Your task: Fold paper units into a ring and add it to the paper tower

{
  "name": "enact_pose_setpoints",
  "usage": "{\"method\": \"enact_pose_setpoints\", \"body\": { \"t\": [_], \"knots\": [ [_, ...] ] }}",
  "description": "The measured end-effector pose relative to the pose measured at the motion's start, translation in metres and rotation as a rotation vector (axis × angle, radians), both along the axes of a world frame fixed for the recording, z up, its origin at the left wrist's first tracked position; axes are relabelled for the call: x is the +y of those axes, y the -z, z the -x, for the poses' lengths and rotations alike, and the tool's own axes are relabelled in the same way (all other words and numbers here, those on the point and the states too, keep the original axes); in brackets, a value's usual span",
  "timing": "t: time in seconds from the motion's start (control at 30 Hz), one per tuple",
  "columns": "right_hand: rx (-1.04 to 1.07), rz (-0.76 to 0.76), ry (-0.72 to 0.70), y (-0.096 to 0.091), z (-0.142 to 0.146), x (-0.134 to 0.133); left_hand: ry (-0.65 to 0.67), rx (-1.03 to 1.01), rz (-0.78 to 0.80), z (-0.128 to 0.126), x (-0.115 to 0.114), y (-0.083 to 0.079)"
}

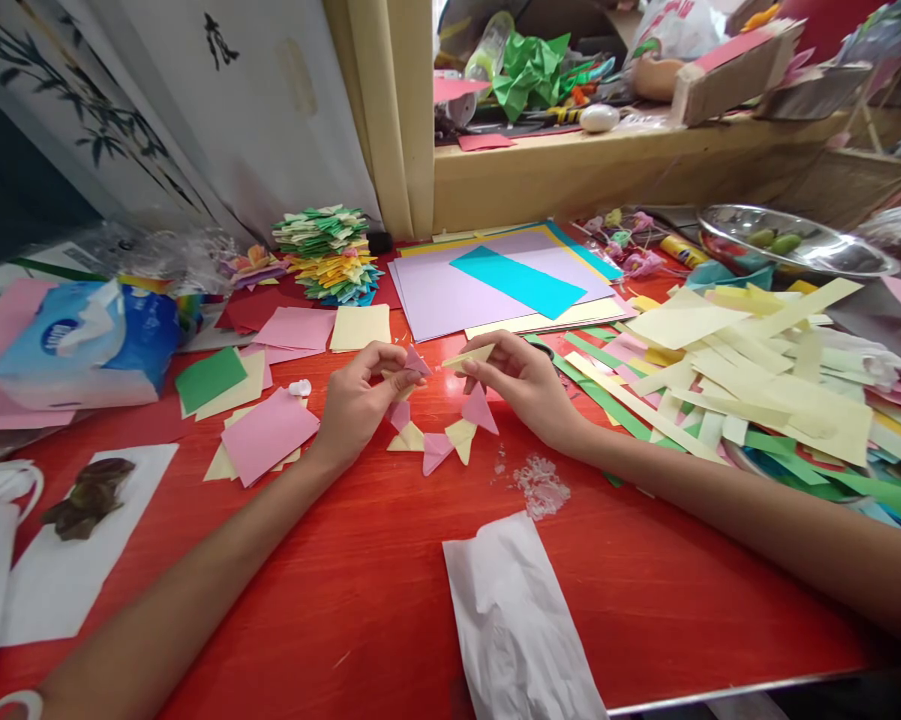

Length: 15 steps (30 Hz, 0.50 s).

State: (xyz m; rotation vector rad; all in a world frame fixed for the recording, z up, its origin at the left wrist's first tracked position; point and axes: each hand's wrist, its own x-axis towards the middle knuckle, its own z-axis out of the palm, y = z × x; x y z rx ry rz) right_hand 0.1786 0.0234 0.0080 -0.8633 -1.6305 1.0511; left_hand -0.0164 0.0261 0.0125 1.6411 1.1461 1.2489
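Note:
Between my hands, a chain of folded paper pieces (438, 452) in alternating pink and pale yellow curves down toward the red table. My left hand (366, 392) pinches the chain's left end, where a pink folded tip (417, 361) pokes out past the thumb. At the right end, my right hand (523, 386) pinches a pale yellow folded piece (471, 357) between thumb and fingers. A pink piece hangs just below that hand. The two ends are apart, with a small gap between them. Part of the chain is hidden behind my left fingers.
Pink paper squares (271, 432) lie left of my left hand. A pile of paper strips (780, 370) spreads at right. Behind are large lilac sheets (435, 295) and a stack of folded pieces (328, 255). White paper (521, 620) and clear bits (541, 487) lie in front.

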Motion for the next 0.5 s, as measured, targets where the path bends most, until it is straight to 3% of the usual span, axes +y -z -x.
{"method": "enact_pose_setpoints", "body": {
  "t": [0.2, 0.3, 0.5],
  "knots": [
    [0.084, 0.093, 0.024, 0.0, 0.0, 0.003, -0.114, -0.245, 0.001, 0.004, 0.014, 0.007],
    [0.115, 0.15, -0.019, 0.003, 0.0, 0.007, -0.14, -0.344, 0.055, 0.008, 0.018, 0.01],
    [0.096, 0.219, 0.031, 0.013, 0.0, 0.015, -0.164, -0.448, 0.155, 0.013, 0.022, 0.012]
  ]
}}
